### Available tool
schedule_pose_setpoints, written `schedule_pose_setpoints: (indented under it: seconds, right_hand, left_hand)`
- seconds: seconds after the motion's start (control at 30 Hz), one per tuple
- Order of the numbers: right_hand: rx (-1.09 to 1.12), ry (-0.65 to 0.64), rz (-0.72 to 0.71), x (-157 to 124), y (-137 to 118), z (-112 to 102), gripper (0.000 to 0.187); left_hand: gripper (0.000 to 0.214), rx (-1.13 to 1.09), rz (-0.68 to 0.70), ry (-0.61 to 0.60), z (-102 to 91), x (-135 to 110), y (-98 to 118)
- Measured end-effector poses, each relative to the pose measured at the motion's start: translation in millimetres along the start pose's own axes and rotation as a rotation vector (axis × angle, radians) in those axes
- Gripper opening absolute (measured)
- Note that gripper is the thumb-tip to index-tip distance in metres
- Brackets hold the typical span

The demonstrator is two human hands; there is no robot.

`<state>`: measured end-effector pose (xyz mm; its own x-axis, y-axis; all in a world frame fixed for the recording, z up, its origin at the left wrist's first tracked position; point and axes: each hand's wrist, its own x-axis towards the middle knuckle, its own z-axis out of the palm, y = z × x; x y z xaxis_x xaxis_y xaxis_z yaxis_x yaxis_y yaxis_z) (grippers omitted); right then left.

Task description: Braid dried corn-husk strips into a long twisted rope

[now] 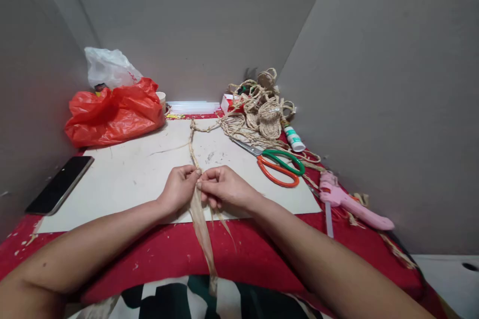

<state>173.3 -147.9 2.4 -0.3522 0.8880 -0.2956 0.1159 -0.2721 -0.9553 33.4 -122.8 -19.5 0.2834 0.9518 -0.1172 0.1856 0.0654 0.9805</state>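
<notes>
Table (157, 254): covered in red cloth flecked with pale scraps, set in a corner between grey walls.

White board (130, 169): flat on the table; taken as the landmark for all entries below.

Red plastic bag (114, 109): crumpled, at the board's far left corner, with a white plastic bag (108, 67) behind it.

Heap of braided straw cord (258, 104): at the board's far right corner, coils and small woven oval pieces piled together.

Pink glue gun (354, 204): lying on the red cloth just off the board's right edge, nozzle toward the board.

Black phone (60, 184): face up, off the board's left edge, touching or just overlapping it.

Scissors (277, 162): green and orange handles, blades closed, on the board's right part, tips pointing toward the heap.

Left hand (179, 187): over the board's near edge, fingertips pinched on the straw braid.

Right hand (224, 187): just beside the left, thumb and fingers also pinched on the straw braid at the same spot.

Straw braid (192, 144): runs from the hands up the middle of the board to its far edge; below the hands, loose flat straw strips (204, 239) hang over the board's near edge toward the person's lap.

Small white tube with green label (294, 138): off the board's right far side, beside the heap.
</notes>
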Motion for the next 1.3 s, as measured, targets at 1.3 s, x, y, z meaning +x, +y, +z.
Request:
schedule_pose_setpoints:
  seconds: [1.3]
  right_hand:
    - [0.412,0.529,-0.522,-55,-75,-70,0.014]
  left_hand:
    - [0.027,-0.022,0.015,0.114,-0.6,0,-6]
